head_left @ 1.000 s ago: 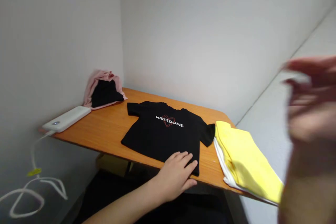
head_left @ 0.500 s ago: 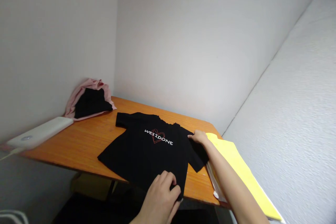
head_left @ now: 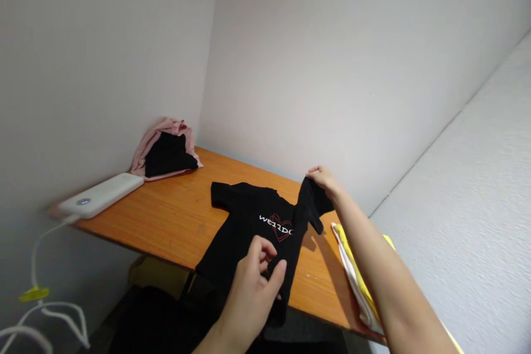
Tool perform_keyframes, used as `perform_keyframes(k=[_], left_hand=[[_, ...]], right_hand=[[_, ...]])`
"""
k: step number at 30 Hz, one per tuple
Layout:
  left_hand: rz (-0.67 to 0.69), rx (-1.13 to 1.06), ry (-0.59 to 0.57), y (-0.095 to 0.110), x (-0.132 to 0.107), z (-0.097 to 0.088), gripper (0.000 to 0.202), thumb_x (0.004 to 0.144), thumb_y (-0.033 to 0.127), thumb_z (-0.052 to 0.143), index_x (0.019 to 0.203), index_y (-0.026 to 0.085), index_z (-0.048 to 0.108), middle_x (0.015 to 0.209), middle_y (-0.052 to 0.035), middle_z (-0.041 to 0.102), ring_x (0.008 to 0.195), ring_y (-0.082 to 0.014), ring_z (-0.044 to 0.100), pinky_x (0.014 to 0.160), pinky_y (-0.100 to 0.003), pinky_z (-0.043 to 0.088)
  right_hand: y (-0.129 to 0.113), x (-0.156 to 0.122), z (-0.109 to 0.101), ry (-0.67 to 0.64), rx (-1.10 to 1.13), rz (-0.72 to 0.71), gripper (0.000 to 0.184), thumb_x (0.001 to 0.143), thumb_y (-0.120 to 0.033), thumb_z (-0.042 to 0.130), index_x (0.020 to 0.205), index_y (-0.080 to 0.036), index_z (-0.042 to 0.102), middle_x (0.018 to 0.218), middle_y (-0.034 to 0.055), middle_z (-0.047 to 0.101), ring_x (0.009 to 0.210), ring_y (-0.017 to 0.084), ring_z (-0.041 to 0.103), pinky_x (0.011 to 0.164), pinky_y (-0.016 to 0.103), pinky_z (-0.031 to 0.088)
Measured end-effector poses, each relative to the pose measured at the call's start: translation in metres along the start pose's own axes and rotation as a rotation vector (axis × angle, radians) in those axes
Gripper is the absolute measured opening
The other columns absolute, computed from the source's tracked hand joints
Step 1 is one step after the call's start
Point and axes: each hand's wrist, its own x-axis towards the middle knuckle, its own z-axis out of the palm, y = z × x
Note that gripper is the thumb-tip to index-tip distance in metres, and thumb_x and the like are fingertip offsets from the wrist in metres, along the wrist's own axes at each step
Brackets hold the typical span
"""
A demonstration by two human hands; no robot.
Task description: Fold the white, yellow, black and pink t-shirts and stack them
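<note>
A small black T-shirt (head_left: pixel 249 221) with a white and red print lies on the orange wooden table (head_left: pixel 178 215). My right hand (head_left: pixel 323 180) pinches the shirt's right shoulder and holds it lifted off the table, so the right side folds over part of the print. My left hand (head_left: pixel 253 282) grips the shirt's lower hem at the table's near edge, fingers closed on the cloth.
A pink and black garment pile (head_left: pixel 166 149) sits in the far left corner against the wall. A white power bank (head_left: pixel 102 194) lies at the left edge, its cable (head_left: pixel 37 287) hanging down. Folded yellow and white cloths (head_left: pixel 357 276) rest at the table's right end.
My right hand has lifted the shirt's right shoulder up and inward. My left hand has closed on the hem. The camera view has shifted slightly.
</note>
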Motion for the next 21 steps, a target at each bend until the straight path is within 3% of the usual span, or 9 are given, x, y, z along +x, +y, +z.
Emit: perform_keyframes(k=[3, 6, 8, 10, 12, 15, 18, 21], left_hand=[[0.01, 0.106, 0.145, -0.002, -0.003, -0.041, 0.024, 0.088, 0.046, 0.053, 0.093, 0.026, 0.041, 0.08, 0.0033, 0.05, 0.066, -0.0141, 0.057, 0.049, -0.022, 0.049], [0.001, 0.52, 0.295, -0.011, -0.009, -0.085, 0.018, 0.091, 0.043, 0.048, 0.094, 0.025, 0.044, 0.077, 0.0022, 0.056, 0.064, -0.0167, 0.059, 0.061, -0.03, 0.05], [0.009, 0.774, 0.332, -0.021, -0.014, -0.108, 0.012, 0.091, 0.036, 0.047, 0.091, 0.024, 0.048, 0.082, -0.0015, 0.06, 0.075, -0.0214, 0.062, 0.073, -0.037, 0.049], [0.056, 0.886, 0.335, -0.033, -0.018, -0.123, 0.01, 0.091, 0.031, 0.046, 0.091, 0.022, 0.052, 0.09, -0.0054, 0.062, 0.091, -0.0254, 0.062, 0.084, -0.042, 0.048], [0.107, 0.909, 0.344, -0.043, -0.021, -0.127, 0.013, 0.092, 0.03, 0.044, 0.095, 0.022, 0.054, 0.097, -0.0073, 0.061, 0.099, -0.0264, 0.06, 0.09, -0.044, 0.046], [0.147, 0.918, 0.358, -0.049, -0.023, -0.123, 0.017, 0.094, 0.031, 0.041, 0.1, 0.022, 0.055, 0.1, -0.0079, 0.06, 0.099, -0.0263, 0.059, 0.09, -0.045, 0.047], [0.165, 0.908, 0.331, -0.05, -0.023, -0.117, 0.018, 0.095, 0.028, 0.039, 0.101, 0.022, 0.055, 0.099, -0.0075, 0.06, 0.097, -0.025, 0.06, 0.088, -0.043, 0.048], [0.158, 0.888, 0.285, -0.05, -0.023, -0.113, 0.018, 0.095, 0.027, 0.038, 0.1, 0.023, 0.054, 0.098, -0.007, 0.06, 0.094, -0.0235, 0.061, 0.085, -0.04, 0.049]], right_hand=[[-0.055, 0.02, 0.052, -0.115, -0.03, 0.057, 0.017, 0.078, -0.021, 0.06, 0.093, -0.015, 0.058, 0.081, 0.0045, 0.066, 0.071, 0.015, 0.058, 0.067, 0.025, 0.045], [-0.1, 0.019, 0.111, -0.238, -0.042, 0.039, 0.023, 0.077, -0.017, 0.061, 0.1, -0.015, 0.06, 0.094, 0.0076, 0.067, 0.084, 0.017, 0.061, 0.075, 0.026, 0.046], [-0.117, 0.009, 0.144, -0.326, -0.05, 0.022, 0.025, 0.074, -0.015, 0.065, 0.1, -0.015, 0.063, 0.096, 0.0086, 0.068, 0.089, 0.019, 0.062, 0.079, 0.027, 0.046], [-0.125, -0.001, 0.166, -0.39, -0.055, 0.006, 0.028, 0.072, -0.014, 0.068, 0.099, -0.015, 0.064, 0.1, 0.0098, 0.068, 0.095, 0.021, 0.063, 0.083, 0.027, 0.046], [-0.124, -0.007, 0.173, -0.418, -0.059, -0.007, 0.03, 0.073, -0.016, 0.068, 0.103, -0.015, 0.065, 0.106, 0.0115, 0.068, 0.102, 0.022, 0.061, 0.088, 0.028, 0.044], [-0.11, -0.009, 0.163, -0.448, -0.07, -0.004, 0.026, 0.077, -0.022, 0.068, 0.101, -0.014, 0.065, 0.106, 0.0128, 0.067, 0.105, 0.024, 0.06, 0.087, 0.03, 0.044], [-0.09, -0.012, 0.14, -0.55, -0.074, 0.031, 0.016, 0.073, -0.025, 0.074, 0.076, -0.013, 0.065, 0.08, 0.009, 0.067, 0.086, 0.022, 0.063, 0.074, 0.028, 0.044], [-0.077, -0.019, 0.12, -0.67, -0.021, 0.076, 0.024, 0.073, -0.02, 0.073, 0.057, -0.014, 0.056, 0.059, 0.0015, 0.056, 0.064, 0.014, 0.058, 0.061, 0.024, 0.04]])
